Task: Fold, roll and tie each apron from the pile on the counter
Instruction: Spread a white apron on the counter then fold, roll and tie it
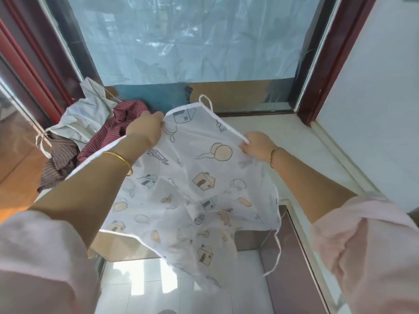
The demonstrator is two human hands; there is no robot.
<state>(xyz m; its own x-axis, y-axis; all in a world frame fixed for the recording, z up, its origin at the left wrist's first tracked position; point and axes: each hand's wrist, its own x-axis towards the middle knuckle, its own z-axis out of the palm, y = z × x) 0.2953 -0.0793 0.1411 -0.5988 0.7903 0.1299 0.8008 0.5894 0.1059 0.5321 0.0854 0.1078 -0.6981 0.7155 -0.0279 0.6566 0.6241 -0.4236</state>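
Observation:
A thin white apron (195, 182) printed with little houses and balloons hangs spread in the air over the counter's front edge. My left hand (145, 128) pinches its top left corner. My right hand (256, 146) grips the white trim at its upper right side. The neck loop (205, 102) sticks up between my hands. One white tie string (275, 252) dangles at the lower right. The pile (90, 132) lies at the back left of the counter: a pale grey apron on top, a dark red striped one and a brown striped one below.
The pale stone counter (294, 141) runs to a window sill with a plastic-covered pane behind. Dark red frames stand at left and right. A white wall is at the right. White floor tiles (158, 279) show below the counter edge.

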